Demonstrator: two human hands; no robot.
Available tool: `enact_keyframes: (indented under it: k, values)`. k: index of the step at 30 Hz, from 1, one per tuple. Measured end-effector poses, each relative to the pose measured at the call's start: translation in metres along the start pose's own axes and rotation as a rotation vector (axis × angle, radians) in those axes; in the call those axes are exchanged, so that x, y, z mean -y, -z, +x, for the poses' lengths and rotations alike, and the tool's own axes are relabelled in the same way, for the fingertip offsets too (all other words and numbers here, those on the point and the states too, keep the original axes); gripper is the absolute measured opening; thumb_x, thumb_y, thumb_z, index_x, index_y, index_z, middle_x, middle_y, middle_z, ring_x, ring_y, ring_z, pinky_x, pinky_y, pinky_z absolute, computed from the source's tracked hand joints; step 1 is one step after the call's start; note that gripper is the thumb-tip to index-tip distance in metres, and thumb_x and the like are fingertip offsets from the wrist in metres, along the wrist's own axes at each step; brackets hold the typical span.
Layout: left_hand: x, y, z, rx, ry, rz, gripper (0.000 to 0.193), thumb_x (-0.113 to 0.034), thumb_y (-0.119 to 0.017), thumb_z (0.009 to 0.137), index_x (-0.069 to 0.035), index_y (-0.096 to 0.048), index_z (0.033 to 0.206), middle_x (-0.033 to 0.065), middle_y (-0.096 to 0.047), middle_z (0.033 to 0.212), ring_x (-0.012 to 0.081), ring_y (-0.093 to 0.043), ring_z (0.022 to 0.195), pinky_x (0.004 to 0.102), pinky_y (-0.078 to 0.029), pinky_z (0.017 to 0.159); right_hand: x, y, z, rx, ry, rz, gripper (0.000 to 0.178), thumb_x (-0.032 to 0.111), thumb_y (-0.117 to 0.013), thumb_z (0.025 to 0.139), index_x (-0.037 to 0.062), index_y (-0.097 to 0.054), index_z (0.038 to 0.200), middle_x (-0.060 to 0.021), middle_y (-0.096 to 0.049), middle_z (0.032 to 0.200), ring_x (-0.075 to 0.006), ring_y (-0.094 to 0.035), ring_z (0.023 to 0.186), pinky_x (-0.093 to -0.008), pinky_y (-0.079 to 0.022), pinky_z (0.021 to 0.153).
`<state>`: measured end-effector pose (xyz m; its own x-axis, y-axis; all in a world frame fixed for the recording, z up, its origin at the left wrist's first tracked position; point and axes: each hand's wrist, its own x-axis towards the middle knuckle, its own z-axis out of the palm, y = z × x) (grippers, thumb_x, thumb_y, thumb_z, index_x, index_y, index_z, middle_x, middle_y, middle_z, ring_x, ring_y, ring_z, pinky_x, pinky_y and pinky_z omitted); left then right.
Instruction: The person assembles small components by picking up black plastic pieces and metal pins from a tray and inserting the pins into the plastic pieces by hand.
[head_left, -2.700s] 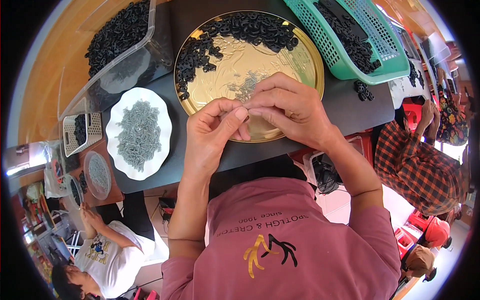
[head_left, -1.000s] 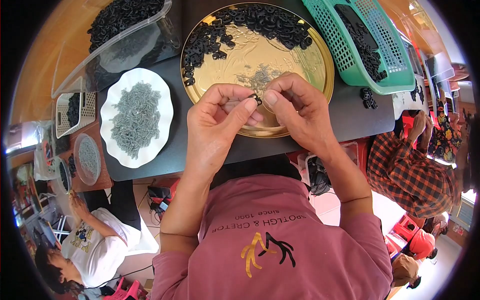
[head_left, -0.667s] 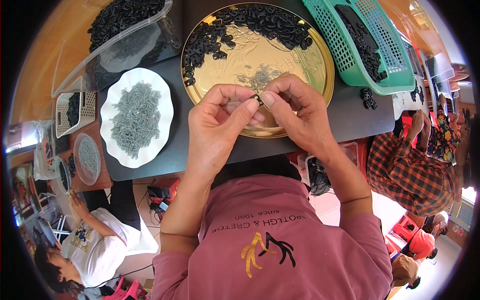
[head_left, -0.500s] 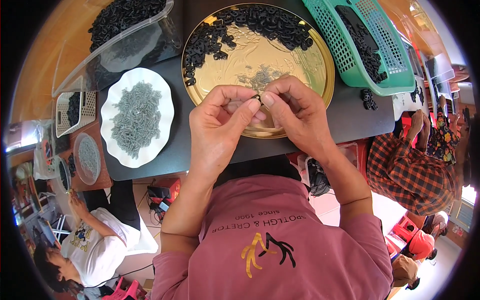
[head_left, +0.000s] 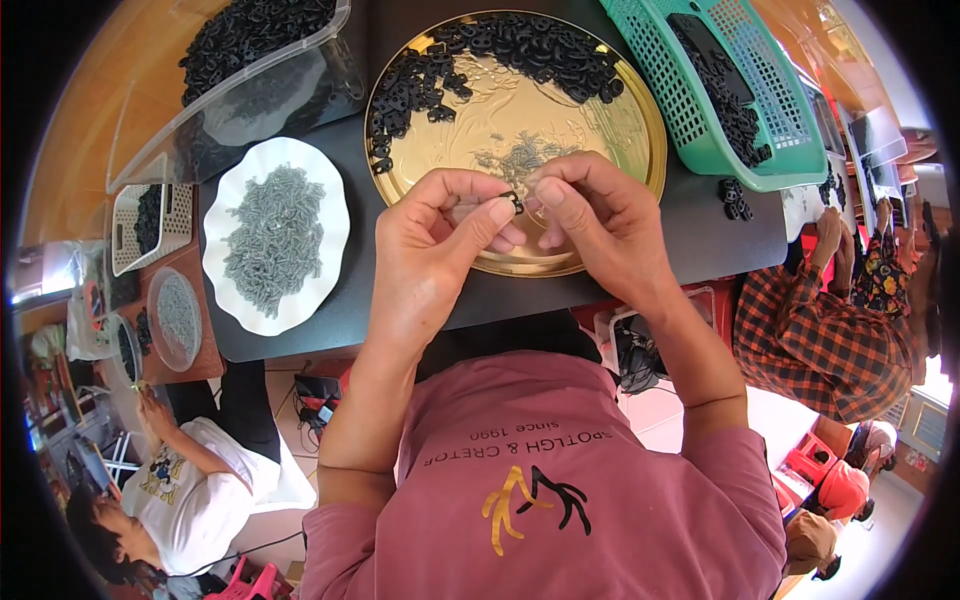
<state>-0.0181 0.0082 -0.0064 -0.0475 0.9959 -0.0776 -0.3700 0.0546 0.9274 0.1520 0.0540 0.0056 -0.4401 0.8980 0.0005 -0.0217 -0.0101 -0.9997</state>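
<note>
My left hand (head_left: 425, 240) pinches a small black plastic part (head_left: 514, 202) with a hole in it between thumb and forefinger, above the near side of a round gold tray (head_left: 420, 155). Just right of it, my right hand (head_left: 610, 230) has thumb and forefinger together; anything between them is too small to make out. Along the tray's far and left rim lie many loose black parts (head_left: 540, 48). Behind my fingers, a small heap of thin greyish pieces (head_left: 525, 153), resembling tiny springs, lies on the tray.
A white scalloped plate (head_left: 338, 235) heaped with similar grey pieces stands left. Behind it is a clear bin (head_left: 225, 110) of black parts. A green basket (head_left: 680, 115) stands right, with several black parts (head_left: 736, 200) beside it. Other people sit on both sides.
My hands have drawn slightly apart, the right moving a little to the right. The black part has stayed in my left fingers and shows more clearly.
</note>
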Motion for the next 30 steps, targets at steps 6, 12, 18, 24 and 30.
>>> enact_keyframes:
  k: [6, 12, 18, 24, 30]
  values:
    - [0.001, -0.001, -0.001, 0.009, 0.036, -0.016, 0.015, -0.004, -0.064, 0.089, 0.003, -0.06, 0.101, 0.0083, -0.068, 0.081, 0.011, -0.065, 0.073, 0.0215, -0.052, 0.068, 0.003, 0.007, 0.002, 0.048, 0.167, -0.27, 0.011, 0.006, -0.064, 0.088, 0.0003, -0.062, 0.097, -0.0048, -0.061, 0.083, -0.009, -0.057, 0.072, -0.0232, -0.048, 0.062]
    - [0.003, -0.001, 0.0, 0.016, 0.055, -0.036, 0.014, -0.006, -0.063, 0.09, 0.002, -0.06, 0.101, 0.0061, -0.066, 0.078, 0.0095, -0.062, 0.068, 0.0203, -0.05, 0.061, -0.002, 0.003, 0.004, -0.002, 0.189, -0.332, 0.009, 0.006, -0.066, 0.086, 0.0007, -0.061, 0.093, -0.0079, -0.061, 0.082, -0.0138, -0.058, 0.07, -0.0256, -0.048, 0.062]
    - [0.002, -0.007, -0.006, -0.012, 0.037, -0.036, 0.013, -0.006, -0.062, 0.091, 0.002, -0.059, 0.1, 0.0044, -0.063, 0.077, 0.0082, -0.061, 0.067, 0.02, -0.05, 0.059, -0.001, 0.003, 0.003, 0.004, 0.224, -0.402, 0.008, 0.005, -0.065, 0.086, 0.0011, -0.059, 0.091, -0.0084, -0.06, 0.08, -0.0148, -0.058, 0.069, -0.0271, -0.047, 0.061]
    - [0.001, -0.012, -0.01, -0.047, -0.032, 0.045, 0.01, -0.003, -0.062, 0.09, 0.002, -0.059, 0.098, 0.0036, -0.063, 0.076, 0.0071, -0.059, 0.066, 0.0204, -0.05, 0.06, -0.004, 0.0, 0.0, -0.007, 0.186, -0.33, 0.008, 0.005, -0.064, 0.087, 0.0011, -0.059, 0.091, -0.0082, -0.059, 0.078, -0.0138, -0.057, 0.068, -0.0261, -0.046, 0.061]
    - [0.002, -0.012, -0.006, -0.068, -0.084, 0.044, 0.007, -0.003, -0.061, 0.09, 0.002, -0.06, 0.096, 0.0032, -0.062, 0.075, 0.0064, -0.058, 0.065, 0.02, -0.049, 0.059, -0.007, -0.007, 0.001, -0.024, 0.133, -0.193, 0.007, 0.006, -0.062, 0.09, 0.0008, -0.058, 0.091, -0.0048, -0.06, 0.077, -0.0083, -0.056, 0.065, -0.0236, -0.046, 0.061]
